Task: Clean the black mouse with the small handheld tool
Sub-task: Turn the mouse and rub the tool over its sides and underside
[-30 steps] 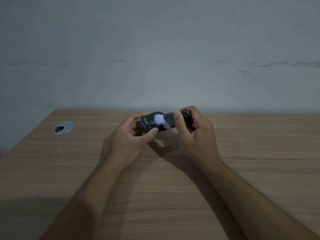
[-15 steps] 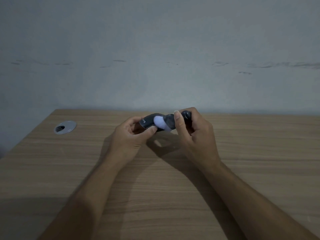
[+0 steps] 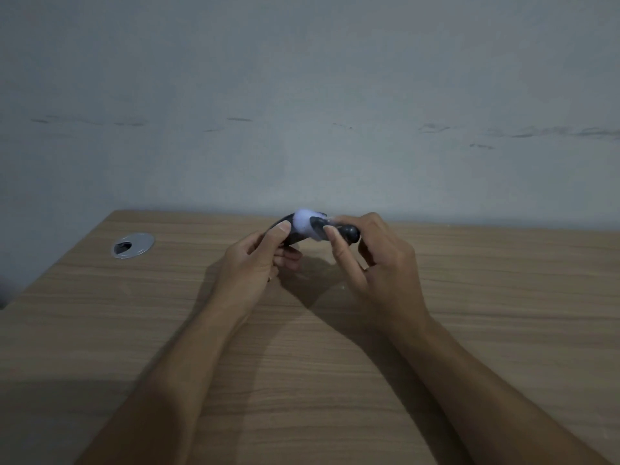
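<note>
My left hand (image 3: 258, 260) holds the black mouse (image 3: 291, 237) above the wooden desk, thumb pressed on its near side; most of the mouse is hidden by fingers and by the tool's head. My right hand (image 3: 375, 263) grips the small handheld tool (image 3: 347, 232) by its dark rounded handle. The tool's white fluffy head (image 3: 307, 224) lies against the top of the mouse and looks blurred.
A wooden desk (image 3: 335, 364) runs up to a grey wall (image 3: 302, 95). A round metal cable grommet (image 3: 132, 245) sits in the desk at the far left. Both forearms reach in from the bottom edge.
The white head has shifted from the near side of the mouse up onto its top. Both hands have risen a little and the mouse has tilted.
</note>
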